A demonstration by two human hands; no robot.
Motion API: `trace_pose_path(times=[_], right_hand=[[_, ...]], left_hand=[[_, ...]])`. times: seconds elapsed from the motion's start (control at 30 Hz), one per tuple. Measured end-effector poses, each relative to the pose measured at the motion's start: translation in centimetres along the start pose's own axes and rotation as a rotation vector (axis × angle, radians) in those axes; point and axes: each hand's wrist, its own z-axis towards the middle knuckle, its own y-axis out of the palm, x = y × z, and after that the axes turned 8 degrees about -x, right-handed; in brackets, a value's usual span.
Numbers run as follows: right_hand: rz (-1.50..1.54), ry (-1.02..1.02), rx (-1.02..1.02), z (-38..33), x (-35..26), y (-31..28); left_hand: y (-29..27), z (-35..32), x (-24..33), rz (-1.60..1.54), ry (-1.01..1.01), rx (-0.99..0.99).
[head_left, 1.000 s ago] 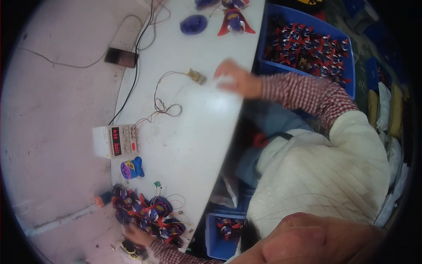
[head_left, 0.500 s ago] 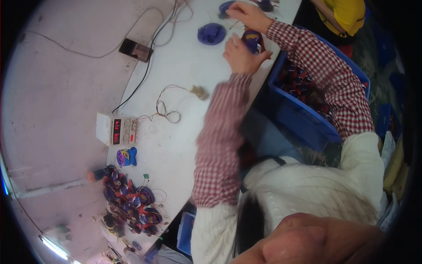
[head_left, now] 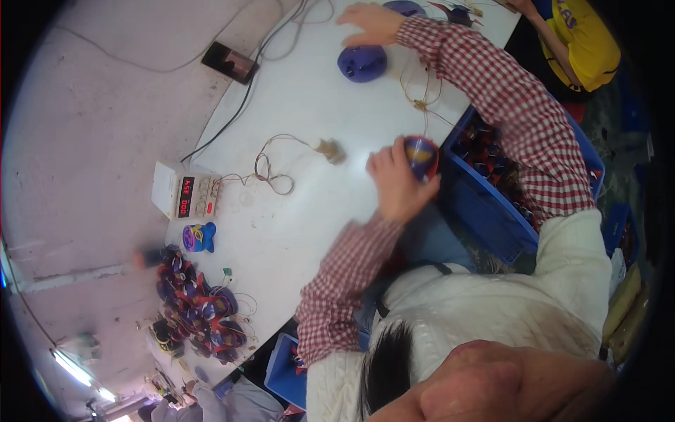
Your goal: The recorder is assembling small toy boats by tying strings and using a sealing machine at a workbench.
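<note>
The left hand (head_left: pixel 397 184) has its grip pinching a small round blue-and-red plastic toy piece (head_left: pixel 421 155) at the right edge of the white tabletop (head_left: pixel 309 105), just above the blue plastic bin (head_left: pixel 485 211). The right hand (head_left: pixel 371 22) lies spread by a purple dome-shaped shell (head_left: pixel 361 62) at the far end. The piece could slip into the bin, or snag the loose thin wires (head_left: pixel 422 91) nearby. A pale concrete floor (head_left: pixel 91 119) lies left.

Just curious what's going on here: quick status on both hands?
Left hand gripping a round blue and red toy part over the table edge. Right hand flat on the white table, beside a purple dome piece. Nothing blocking.
</note>
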Motion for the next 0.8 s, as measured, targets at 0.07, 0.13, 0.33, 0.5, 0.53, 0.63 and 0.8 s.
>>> trace_pose_path(times=[0.07, 0.13, 0.33, 0.5, 0.53, 0.63, 0.8], right_hand=[[-0.289, -0.161, 0.069, 1.7, 0.5, 2.9], [-0.197, -0.092, -0.171, 3.0, -0.5, 4.3], [0.109, 0.213, -0.945, 3.7, -3.1, 5.2], [0.433, 0.255, -0.946, 1.6, -6.7, 3.2], [0.404, 0.157, -0.779, 1.6, -8.2, 2.8], [0.582, 0.123, -0.476, 1.1, -10.0, 0.6], [1.214, 0.395, -0.060, -0.8, -11.0, -9.2]], left_hand=[[-0.9, -1.8, -0.1, 0.059, -0.065, 0.003], [-1.2, -3.3, -0.9, 0.058, -0.124, 0.026], [-1.3, -5.5, -1.7, 0.067, -0.236, 0.075], [-2.9, -1.8, -0.7, 0.103, -0.207, 0.103], [-3.9, -0.5, 0.1, 0.144, -0.129, 0.153], [-5.1, -1.7, 0.7, 0.148, -0.072, 0.173], [-7.1, -4.9, 0.3, 0.072, -0.103, 0.119]])
